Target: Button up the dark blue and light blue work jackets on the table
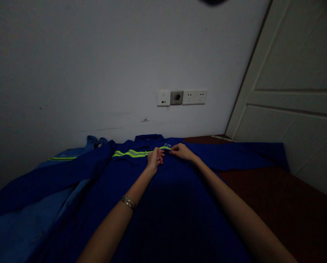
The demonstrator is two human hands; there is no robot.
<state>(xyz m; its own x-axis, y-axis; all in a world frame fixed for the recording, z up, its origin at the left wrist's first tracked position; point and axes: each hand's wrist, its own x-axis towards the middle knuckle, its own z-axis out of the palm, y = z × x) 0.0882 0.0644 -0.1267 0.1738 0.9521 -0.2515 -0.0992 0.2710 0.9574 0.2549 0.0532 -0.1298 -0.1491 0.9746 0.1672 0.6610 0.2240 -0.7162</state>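
Indoors, a pale wall (111, 65) is rising behind the far edge of a dark red table (264, 201), a panelled door (292, 91) standing along its right edge. Across the table a blue jacket (174, 212) is lying spread, its collar meeting the far edge and one sleeve stretching to the right edge. A lighter garment (26, 223) is showing beneath the other sleeve. Sockets (195, 97) are lining the wall above the far edge. Over the jacket's yellow stripe (133, 153), a left hand (154, 157) and right hand (182, 151) are working side by side, fingers bending inward; whether they are gripping cloth cannot be told. A bracelet (129, 202) is circling the left forearm.
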